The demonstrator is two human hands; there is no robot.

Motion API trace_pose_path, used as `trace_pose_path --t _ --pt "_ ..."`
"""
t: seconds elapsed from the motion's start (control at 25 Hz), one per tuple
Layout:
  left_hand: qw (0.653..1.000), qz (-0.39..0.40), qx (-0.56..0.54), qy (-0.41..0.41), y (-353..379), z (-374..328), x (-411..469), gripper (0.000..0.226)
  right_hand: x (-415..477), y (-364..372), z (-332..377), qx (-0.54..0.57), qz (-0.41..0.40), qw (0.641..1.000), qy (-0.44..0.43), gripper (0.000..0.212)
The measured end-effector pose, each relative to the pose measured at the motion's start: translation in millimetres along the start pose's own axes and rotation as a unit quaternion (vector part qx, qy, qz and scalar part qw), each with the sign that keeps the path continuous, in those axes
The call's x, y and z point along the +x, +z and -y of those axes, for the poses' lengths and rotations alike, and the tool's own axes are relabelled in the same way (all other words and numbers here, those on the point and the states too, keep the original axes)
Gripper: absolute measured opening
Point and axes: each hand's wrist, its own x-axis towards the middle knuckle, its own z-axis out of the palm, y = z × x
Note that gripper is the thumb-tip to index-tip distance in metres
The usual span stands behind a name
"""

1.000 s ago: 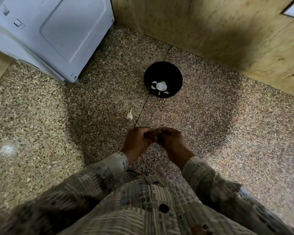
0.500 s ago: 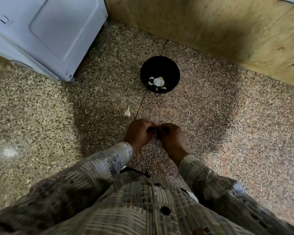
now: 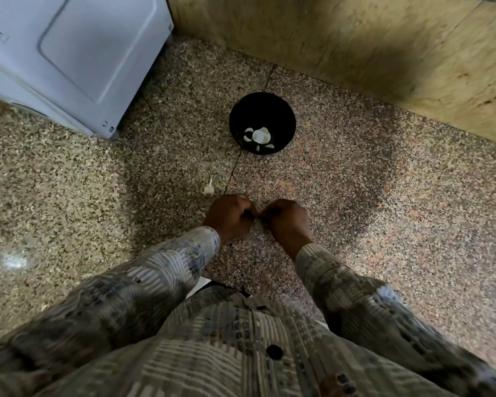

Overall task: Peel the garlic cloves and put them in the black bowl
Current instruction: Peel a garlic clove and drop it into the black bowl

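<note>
A black bowl (image 3: 262, 110) stands on the speckled floor ahead of me, with several pale peeled cloves (image 3: 259, 136) in its bottom. A small piece of garlic (image 3: 209, 189) lies on the floor between the bowl and my hands. My left hand (image 3: 229, 216) and my right hand (image 3: 287, 222) are held together above the floor, fingers curled inward, knuckles up. Between their fingertips they pinch a garlic clove (image 3: 258, 222), of which only a pale sliver shows.
A white appliance (image 3: 69, 58) stands at the back left. A wooden panel wall (image 3: 355, 44) runs along the back and right. The granite floor (image 3: 69, 196) spreads on both sides. My patterned sleeves and shirt fill the bottom of the view.
My hands stay together on the clove, and their fingers have shifted slightly. The view has drifted a little; bowl and loose garlic lie where they were.
</note>
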Motion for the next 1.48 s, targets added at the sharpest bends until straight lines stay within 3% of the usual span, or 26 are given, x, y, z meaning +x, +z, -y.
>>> trace_pose_path --t 0.32,0.52,0.76,0.84,1.0,1.12,1.28,1.48 --pt "1.0 0.022 -0.009 -0.014 -1 3 11 0.01 15 -9 3 -0.077 0.034 0.996 0.004 0.011" --pt "1.0 0.006 -0.019 -0.007 -1 4 9 0.01 3 -4 0 -0.023 -0.005 1.0 0.006 0.004" --pt "0.988 -0.033 -0.138 -0.063 2 3 -7 0.012 -11 -14 -1 0.056 0.059 0.996 -0.031 0.005" --pt "0.957 -0.066 -0.256 -0.122 1 -6 -17 0.01 -18 -21 2 0.127 0.102 0.986 -0.042 0.008" --pt "0.812 -0.089 -0.524 -0.242 -8 -44 -36 0.008 -40 -41 6 0.245 0.168 0.952 -0.078 0.009" --pt "0.761 -0.085 -0.594 -0.248 -17 -66 -46 0.01 -58 -58 6 0.294 0.191 0.929 -0.12 0.009" --pt "0.775 -0.089 -0.588 -0.212 -24 -95 -58 0.01 -81 -82 0 0.329 0.185 0.916 -0.136 0.009" --pt "0.827 -0.16 -0.51 -0.175 -20 -133 -72 0.012 -101 -98 -6 0.258 0.087 0.945 -0.18 0.009"
